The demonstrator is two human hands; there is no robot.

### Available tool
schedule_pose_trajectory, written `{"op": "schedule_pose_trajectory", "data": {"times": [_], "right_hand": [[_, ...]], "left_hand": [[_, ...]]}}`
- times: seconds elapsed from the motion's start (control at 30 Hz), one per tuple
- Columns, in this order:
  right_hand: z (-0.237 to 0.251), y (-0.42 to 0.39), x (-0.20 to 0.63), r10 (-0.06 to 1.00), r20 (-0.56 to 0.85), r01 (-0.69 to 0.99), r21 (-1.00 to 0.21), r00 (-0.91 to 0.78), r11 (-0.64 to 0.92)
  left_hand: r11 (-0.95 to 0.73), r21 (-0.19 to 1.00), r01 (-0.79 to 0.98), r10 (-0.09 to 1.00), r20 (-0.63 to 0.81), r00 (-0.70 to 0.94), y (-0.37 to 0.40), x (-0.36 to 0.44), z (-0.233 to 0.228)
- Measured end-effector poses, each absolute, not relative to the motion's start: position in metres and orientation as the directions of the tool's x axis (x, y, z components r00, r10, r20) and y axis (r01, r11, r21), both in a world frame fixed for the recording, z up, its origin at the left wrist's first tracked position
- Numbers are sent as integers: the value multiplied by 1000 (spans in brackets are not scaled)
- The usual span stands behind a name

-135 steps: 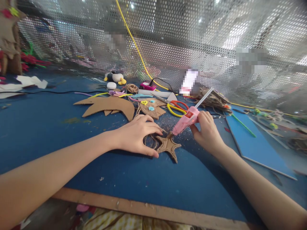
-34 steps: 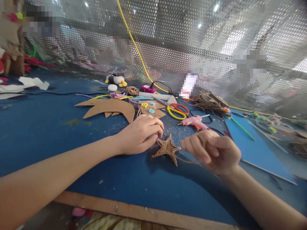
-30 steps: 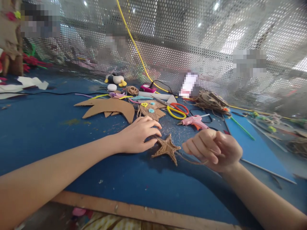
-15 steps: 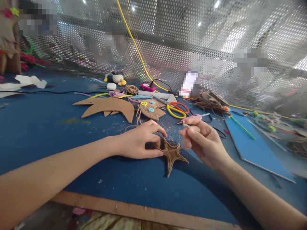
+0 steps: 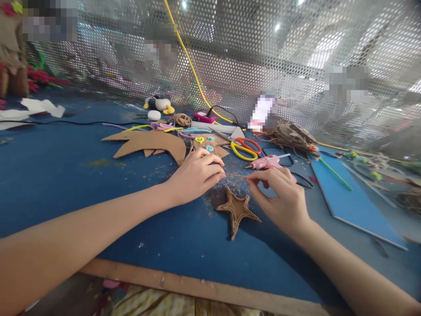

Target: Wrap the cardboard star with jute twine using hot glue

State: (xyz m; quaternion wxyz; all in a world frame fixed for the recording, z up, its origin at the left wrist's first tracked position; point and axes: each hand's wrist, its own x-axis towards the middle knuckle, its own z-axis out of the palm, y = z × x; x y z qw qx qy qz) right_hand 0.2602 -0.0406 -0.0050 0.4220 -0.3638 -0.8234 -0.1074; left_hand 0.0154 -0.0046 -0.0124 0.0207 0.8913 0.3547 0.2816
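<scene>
The left hand [image 5: 198,177] has let go of the star [image 5: 237,208] below; now it and the right hand [image 5: 285,195] pinch twine [image 5: 235,176] between them, seemingly the work's focus.

Perforated screen [image 5: 226,77] (light-flecked), blue tabletop [image 5: 171,241], brown edge [image 5: 184,287]
</scene>
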Motion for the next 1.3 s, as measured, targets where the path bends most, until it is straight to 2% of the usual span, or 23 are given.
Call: {"op": "schedule_pose_trajectory", "data": {"times": [0.07,0.23,0.47,0.7,1.0,1.3], "right_hand": [[-7,-37,262,525,741,712,-91,-418,696],[-9,-31,267,569,730,762,-103,-379,640],[-7,-32,270,586,720,795,-79,-372,602],[-3,-36,266,551,719,747,-67,-424,661],[2,-46,261,478,592,593,-1,-649,805],[3,-53,254,459,547,549,1,-700,836]], "left_hand": [[-747,225,626,643,485,593,-3,17,-13],[-797,249,549,593,492,638,-6,16,-10],[-768,342,541,638,349,686,-11,15,-12],[-761,416,497,634,320,704,-11,11,-10],[-790,377,483,602,326,729,-12,7,-6],[-834,375,404,534,364,764,-13,7,-5]]}}
